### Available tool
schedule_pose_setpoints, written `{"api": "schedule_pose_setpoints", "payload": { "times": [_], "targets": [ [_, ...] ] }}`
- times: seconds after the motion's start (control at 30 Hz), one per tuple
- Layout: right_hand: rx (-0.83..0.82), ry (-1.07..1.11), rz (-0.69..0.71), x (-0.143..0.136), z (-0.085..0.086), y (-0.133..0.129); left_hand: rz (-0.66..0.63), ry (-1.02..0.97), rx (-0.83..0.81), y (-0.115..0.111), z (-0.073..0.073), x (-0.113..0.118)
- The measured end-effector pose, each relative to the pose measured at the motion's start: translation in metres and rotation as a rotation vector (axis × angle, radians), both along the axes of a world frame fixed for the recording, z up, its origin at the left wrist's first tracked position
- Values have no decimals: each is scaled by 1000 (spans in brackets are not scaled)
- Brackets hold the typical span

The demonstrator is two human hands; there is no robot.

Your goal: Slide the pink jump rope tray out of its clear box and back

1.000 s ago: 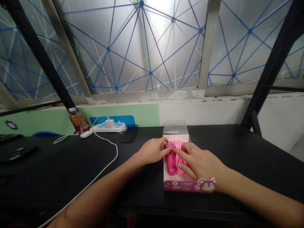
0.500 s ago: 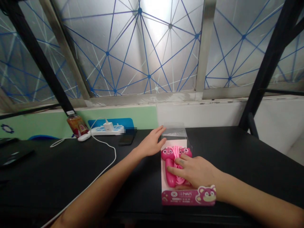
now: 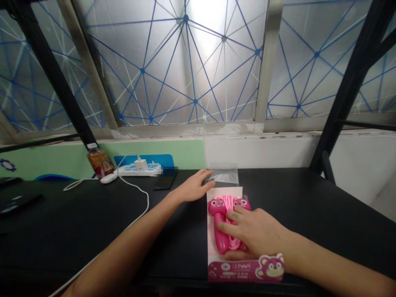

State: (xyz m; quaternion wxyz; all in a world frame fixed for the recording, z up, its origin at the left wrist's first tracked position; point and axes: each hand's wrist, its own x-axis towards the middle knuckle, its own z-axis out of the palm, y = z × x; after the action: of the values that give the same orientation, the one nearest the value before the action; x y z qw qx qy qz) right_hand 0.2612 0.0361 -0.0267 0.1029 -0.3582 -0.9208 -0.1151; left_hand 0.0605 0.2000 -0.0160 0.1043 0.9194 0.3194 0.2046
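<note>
Pink skipping rope [image 3: 227,222] lying in its card tray [image 3: 213,260] near the table's front edge, pinned under right hand [image 3: 255,233], fingers spread flat. Left hand [image 3: 193,187] open, touching clear plastic sleeve [image 3: 224,176], seemingly sliding it off. Next: lifting rope free, steadying tray.

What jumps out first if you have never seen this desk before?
The bright pink skipping rope with bear-faced handles, lying on its pink card at the front of the black table, under the right hand. Just beyond it, the left hand touches a clear plastic cover. Behind everything, a frosted window crossed by blue lines fills the upper part of the view.
</note>
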Motion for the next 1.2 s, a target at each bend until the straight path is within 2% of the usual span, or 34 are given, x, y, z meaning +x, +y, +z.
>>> {"api": "schedule_pose_setpoints", "payload": {
  "times": [0.27, 0.4, 0.57, 0.9, 1.03, 1.2],
  "targets": [
    [-26, 21, -67, 4, -2, 6, -32, 41, -18, -6, 1, -3],
    [-5, -5, -86, 8, -7, 16, 3, 11, 58, -12, -3, 2],
    [23, -79, -17, 9, -3, 14, 128, -51, 91, -8, -9, 6],
    [-10, -74, 43, 12, 1, 13, 80, -80, 71, -6, -13, 5],
    [-10, -27, -11, 13, -2, 15, 75, -97, 21, -8, -10, 4],
    [61, -27, -148, 16, -14, 39, 39, -93, -14, -23, -8, 8]
  ]
}}
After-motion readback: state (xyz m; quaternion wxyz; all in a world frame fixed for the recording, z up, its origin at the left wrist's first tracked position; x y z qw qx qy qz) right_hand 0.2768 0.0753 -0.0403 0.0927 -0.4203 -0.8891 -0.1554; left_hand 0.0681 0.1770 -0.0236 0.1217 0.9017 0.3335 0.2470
